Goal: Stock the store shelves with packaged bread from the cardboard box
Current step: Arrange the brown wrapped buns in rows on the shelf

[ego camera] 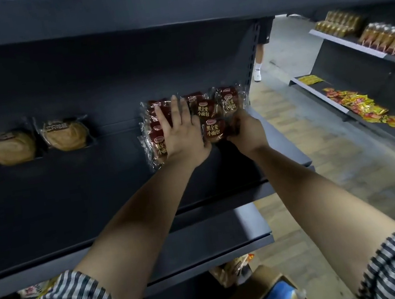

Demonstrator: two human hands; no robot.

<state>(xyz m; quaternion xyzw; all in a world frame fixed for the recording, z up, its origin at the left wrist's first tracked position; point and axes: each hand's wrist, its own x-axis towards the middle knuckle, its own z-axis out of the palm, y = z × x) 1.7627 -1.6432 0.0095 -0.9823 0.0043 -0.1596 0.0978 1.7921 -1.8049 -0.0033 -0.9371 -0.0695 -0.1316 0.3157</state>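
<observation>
Stocking partly done. A cluster of red bread packets (229,101) sits at the right end of the dark middle shelf (70,194), against the back panel, some stacked, some overlapping. The left hand (180,128) lies flat on the left of the cluster, fingers straight, pressing the packets down and back. The right hand (245,132) curls round the right edge of the front packet (215,130), gripping it and holding it against the others. Judged step: squaring up this batch, not fetching more. Most of this shelf's length is bare between the cluster and two round pale bread packets (66,134) leaning at the far left, so plenty is left to fill. The cardboard box (259,277) is low in the view, below the arms, with a blue packet (280,295) showing in it; how much bread it has cannot be told. A lower shelf (204,238) juts out beneath the arms, between the hands and the box, so each reach down must clear its edge. Across the aisle, other shelving carries yellow and red snack packets (361,107) and rows of orange packets (393,40). Another person's leg (259,63) shows past the shelf end, well apart from the work.
</observation>
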